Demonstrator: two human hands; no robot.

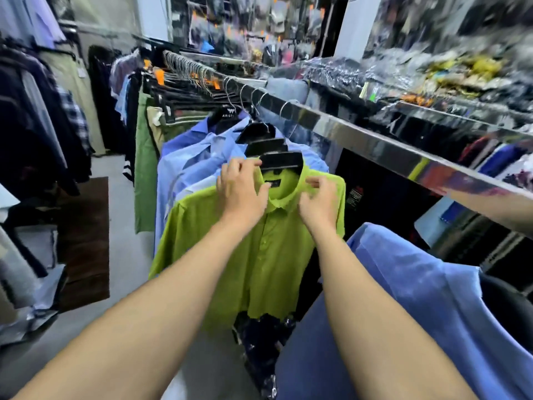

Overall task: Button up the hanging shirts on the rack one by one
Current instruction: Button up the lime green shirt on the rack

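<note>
A lime-green shirt hangs on a black hanger from the shiny metal rail, facing me. Its front placket looks closed down the middle. My left hand grips the left side of the collar near the hanger. My right hand pinches the right side of the collar. Behind the green shirt hang several light-blue and blue shirts on black hangers. A blue shirt hangs close to me at the lower right.
Green and dark trousers hang farther along the rail. A shelf of plastic-wrapped goods runs along the right above the rail. Dark garments hang at the left. A brown mat lies on the grey floor.
</note>
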